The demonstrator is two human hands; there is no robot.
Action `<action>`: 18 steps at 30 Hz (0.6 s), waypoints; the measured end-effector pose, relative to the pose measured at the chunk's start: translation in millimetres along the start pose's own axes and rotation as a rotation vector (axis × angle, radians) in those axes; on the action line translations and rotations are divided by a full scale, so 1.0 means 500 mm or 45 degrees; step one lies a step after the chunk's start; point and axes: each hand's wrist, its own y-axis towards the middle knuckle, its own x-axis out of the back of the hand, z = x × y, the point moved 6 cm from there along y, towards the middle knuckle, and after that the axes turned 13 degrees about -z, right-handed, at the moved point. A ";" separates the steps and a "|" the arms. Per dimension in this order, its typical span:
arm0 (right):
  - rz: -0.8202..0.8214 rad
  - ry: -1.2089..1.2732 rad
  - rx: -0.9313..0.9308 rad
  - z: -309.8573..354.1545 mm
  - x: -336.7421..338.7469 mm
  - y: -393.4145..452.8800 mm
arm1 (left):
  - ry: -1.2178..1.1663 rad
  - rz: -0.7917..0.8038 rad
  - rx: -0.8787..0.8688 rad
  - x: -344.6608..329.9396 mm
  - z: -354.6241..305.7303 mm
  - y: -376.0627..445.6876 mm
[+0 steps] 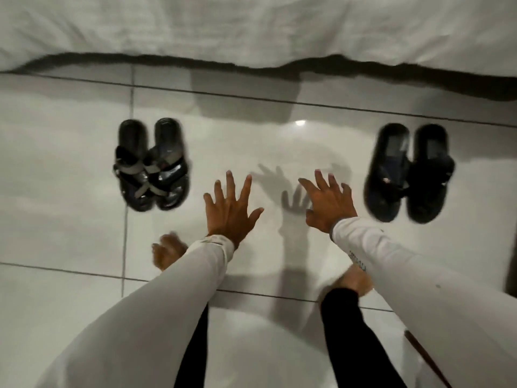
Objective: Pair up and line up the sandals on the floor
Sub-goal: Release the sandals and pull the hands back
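Observation:
Two pairs of dark sandals stand on the white tiled floor. The left pair (152,165) has grey crossed straps, its two sandals side by side and touching. The right pair (409,173) is black with wide bands, also side by side. Between the pairs, above the floor, my left hand (230,211) is spread open, fingers apart, holding nothing. My right hand (327,203) is likewise open with spread fingers, a little left of the right pair. Neither hand touches a sandal. Both arms wear light long sleeves.
A white bedsheet (251,32) hangs along the far side, its dark lower edge just beyond the sandals. My bare feet (167,252) stand on the tiles near me, in black trousers. A thin dark stick (425,357) lies at the lower right.

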 end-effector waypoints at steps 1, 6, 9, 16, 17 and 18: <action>0.008 0.019 0.020 0.070 -0.009 0.017 | 0.008 -0.010 0.018 -0.001 0.065 0.001; 0.054 0.134 0.081 0.388 -0.059 0.109 | -0.043 -0.041 0.209 -0.011 0.392 0.022; 0.018 0.195 0.139 0.535 -0.077 0.172 | -0.197 -0.029 0.422 -0.034 0.570 0.052; -0.145 0.058 0.330 0.698 -0.147 0.291 | -0.415 0.242 0.451 -0.138 0.701 0.166; -0.176 0.047 0.326 0.698 -0.157 0.294 | -0.413 0.249 0.403 -0.147 0.686 0.179; -0.213 0.041 0.317 0.695 -0.162 0.296 | -0.397 0.248 0.368 -0.151 0.671 0.189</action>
